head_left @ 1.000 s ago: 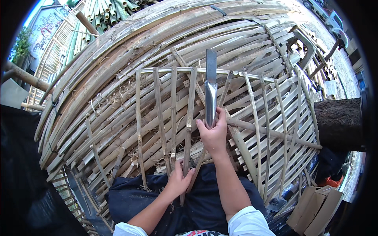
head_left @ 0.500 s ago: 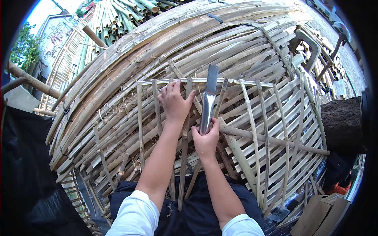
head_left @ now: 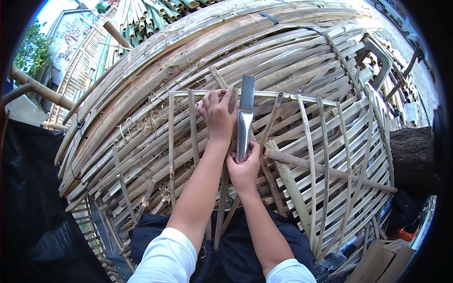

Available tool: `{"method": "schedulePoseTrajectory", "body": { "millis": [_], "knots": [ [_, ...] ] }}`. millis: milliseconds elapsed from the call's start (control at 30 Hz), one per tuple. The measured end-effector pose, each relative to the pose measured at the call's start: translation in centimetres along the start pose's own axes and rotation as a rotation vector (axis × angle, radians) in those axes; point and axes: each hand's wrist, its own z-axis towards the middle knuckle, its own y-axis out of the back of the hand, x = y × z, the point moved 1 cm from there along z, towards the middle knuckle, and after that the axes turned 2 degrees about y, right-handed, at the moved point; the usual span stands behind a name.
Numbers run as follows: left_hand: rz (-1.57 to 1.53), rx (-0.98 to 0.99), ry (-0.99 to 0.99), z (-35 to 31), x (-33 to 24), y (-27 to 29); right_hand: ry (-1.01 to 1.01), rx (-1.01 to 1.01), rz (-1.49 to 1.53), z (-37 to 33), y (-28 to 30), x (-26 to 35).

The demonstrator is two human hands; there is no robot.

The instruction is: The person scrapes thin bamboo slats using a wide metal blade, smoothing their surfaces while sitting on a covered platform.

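Over bamboo slats (head_left: 276,70), metal blade (head_left: 245,118) above right fingers (head_left: 255,152) gripping its base, left fingers (head_left: 213,98) clasping strip (head_left: 221,212)

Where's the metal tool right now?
In the head view, the metal tool is just right of centre, held in the right hand, the left hand at its left.

Flat-bladed tool (head_left: 246,113): dull grey blade, squared end uppermost; bright silver metal handle (head_left: 243,137) below. Pose nearly upright, slight lean. Overlaps the bamboo frame (head_left: 306,132) in view; contact unclear. Frame: pale, thin, gently bowed top strip (head_left: 311,100); spaced slats running downward from it. Central slat (head_left: 221,203): brownish, straight, near vertical, upper part mostly hidden, left of tool.
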Motion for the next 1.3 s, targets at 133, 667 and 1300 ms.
{"method": "schedulePoseTrajectory", "body": {
  "millis": [133, 667, 1300],
  "knots": [
    [-0.01, 0.009, 0.006, 0.0, -0.3, -0.2, -0.008, 0.004, -0.014, 0.2, 0.3, -0.5],
    [0.027, -0.001, -0.006, -0.7, 0.1, -0.3, 0.11, 0.001, -0.058, 0.0, 0.0, -1.0],
    [0.023, 0.123, -0.005, -0.1, 0.9, -0.1, -0.001, 0.035, -0.133, -0.2, 0.3, -0.1]
  ]
}}
